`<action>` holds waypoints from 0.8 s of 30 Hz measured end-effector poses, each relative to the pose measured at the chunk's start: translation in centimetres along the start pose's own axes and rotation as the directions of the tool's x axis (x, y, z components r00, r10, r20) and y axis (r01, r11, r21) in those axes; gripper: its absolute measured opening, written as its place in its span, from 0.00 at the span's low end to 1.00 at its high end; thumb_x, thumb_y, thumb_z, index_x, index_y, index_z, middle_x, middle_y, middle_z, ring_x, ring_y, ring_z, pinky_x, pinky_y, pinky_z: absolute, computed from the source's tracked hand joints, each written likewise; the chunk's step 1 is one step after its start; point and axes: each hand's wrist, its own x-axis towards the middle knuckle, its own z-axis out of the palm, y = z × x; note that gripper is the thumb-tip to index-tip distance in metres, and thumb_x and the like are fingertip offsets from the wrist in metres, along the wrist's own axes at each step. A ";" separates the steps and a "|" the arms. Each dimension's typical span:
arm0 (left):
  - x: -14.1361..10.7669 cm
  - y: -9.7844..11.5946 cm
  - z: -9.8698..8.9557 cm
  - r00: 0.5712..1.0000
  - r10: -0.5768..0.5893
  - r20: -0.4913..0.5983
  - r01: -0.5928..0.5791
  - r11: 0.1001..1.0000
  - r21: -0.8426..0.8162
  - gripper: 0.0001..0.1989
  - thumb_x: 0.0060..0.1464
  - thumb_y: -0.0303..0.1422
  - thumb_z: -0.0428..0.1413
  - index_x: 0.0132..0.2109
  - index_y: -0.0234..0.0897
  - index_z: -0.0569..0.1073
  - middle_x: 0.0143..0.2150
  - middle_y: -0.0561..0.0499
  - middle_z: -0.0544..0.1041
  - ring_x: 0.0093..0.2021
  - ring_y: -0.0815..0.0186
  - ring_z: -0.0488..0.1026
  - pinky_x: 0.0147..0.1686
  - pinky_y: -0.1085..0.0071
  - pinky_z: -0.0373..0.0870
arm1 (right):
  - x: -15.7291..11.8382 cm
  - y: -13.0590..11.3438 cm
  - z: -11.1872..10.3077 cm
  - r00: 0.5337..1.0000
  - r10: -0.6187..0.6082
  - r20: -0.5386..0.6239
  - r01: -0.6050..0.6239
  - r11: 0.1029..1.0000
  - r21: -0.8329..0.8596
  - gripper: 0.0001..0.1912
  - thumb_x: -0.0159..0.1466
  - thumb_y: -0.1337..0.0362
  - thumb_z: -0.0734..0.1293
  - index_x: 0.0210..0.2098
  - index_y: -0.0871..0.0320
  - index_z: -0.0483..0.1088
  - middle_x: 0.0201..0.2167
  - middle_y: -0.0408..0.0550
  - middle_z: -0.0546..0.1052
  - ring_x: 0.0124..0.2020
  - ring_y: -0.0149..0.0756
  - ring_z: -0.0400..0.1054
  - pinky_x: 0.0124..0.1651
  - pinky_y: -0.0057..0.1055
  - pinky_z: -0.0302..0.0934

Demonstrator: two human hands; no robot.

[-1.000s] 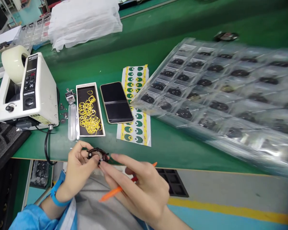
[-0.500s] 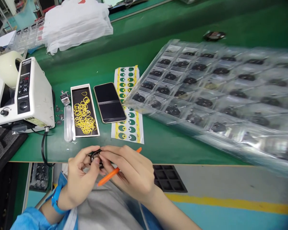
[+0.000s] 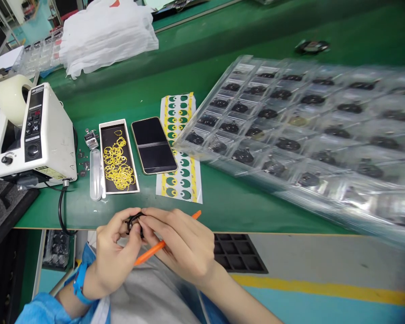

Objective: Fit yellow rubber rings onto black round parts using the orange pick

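I have both hands together: the left hand [image 3: 113, 256] clamps a small round black part [image 3: 131, 222] between thumb and fingers, at the near edge of the green desk [image 3: 236, 208]. The right hand [image 3: 186, 247] meets its rim, exact contact hidden, gripping a slim orange stick [image 3: 150, 254]. I judge steady left support and light right pressure best. Beyond: thin yellow rings [image 3: 120, 167] in a shallow white-walled box [image 3: 107, 137].

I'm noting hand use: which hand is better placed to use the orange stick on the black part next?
Probably the right hand: it holds the orange stick close to the black part, while the left hand grips that part.
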 end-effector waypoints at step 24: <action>1.8 -0.3 -1.4 0.965 -0.149 0.217 0.216 0.920 -0.326 0.07 0.42 0.25 0.57 0.24 0.35 0.65 0.23 0.59 0.65 0.14 0.78 0.61 0.13 0.81 0.56 | 0.0 -0.6 -1.4 0.860 0.238 0.451 -0.454 0.762 0.462 0.08 0.70 0.71 0.56 0.36 0.55 0.62 0.28 0.42 0.69 0.27 0.31 0.64 0.29 0.25 0.58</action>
